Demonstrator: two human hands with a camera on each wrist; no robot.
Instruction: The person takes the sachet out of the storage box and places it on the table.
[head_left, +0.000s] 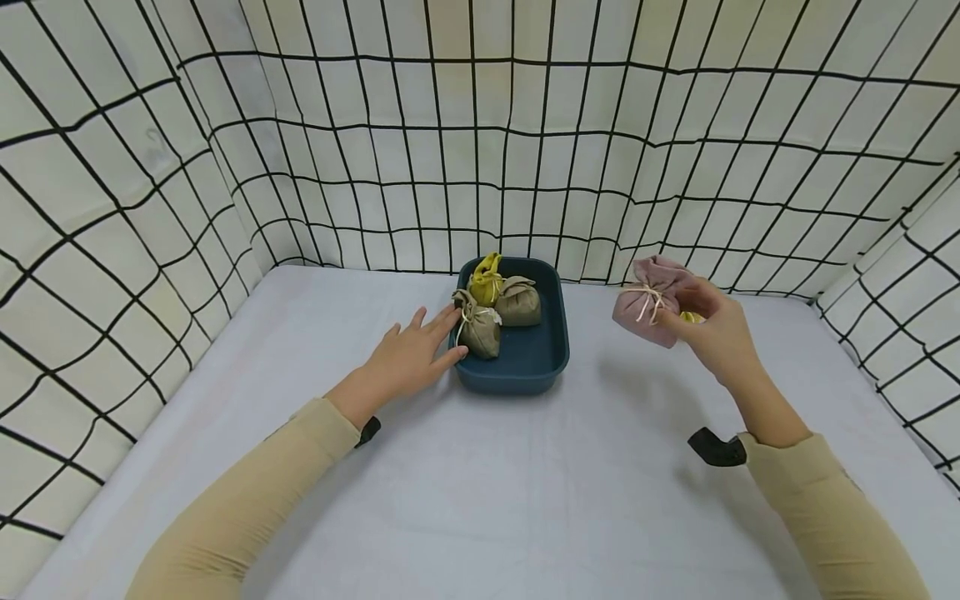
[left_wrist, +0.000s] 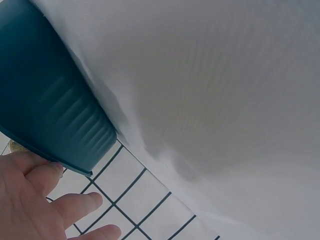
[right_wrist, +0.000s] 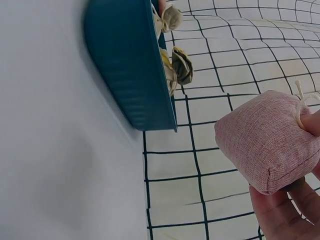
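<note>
My right hand (head_left: 718,333) holds a pink cloth drawstring pouch (head_left: 643,312) above the table, to the right of a blue plastic basin (head_left: 517,383). In the right wrist view, the pouch (right_wrist: 267,140) shows its plump base, and a pale cord hangs by the thumb. A small yellow patch (head_left: 692,317) peeks out behind that hand; its kind is hidden. My left hand (head_left: 408,358) rests with spread, fairly straight fingers at the basin's left rim. Inside the basin sit a yellow pouch (head_left: 486,282), an olive-brown pouch (head_left: 519,302) and another brown pouch (head_left: 480,333) beside the left fingertips.
A white-covered table (head_left: 480,492) lies under everything. White panels with a black wire grid (head_left: 570,133) rise along the back and both sides, close behind the basin. Dark wrist mounts (head_left: 717,447) stick out at the cuffs.
</note>
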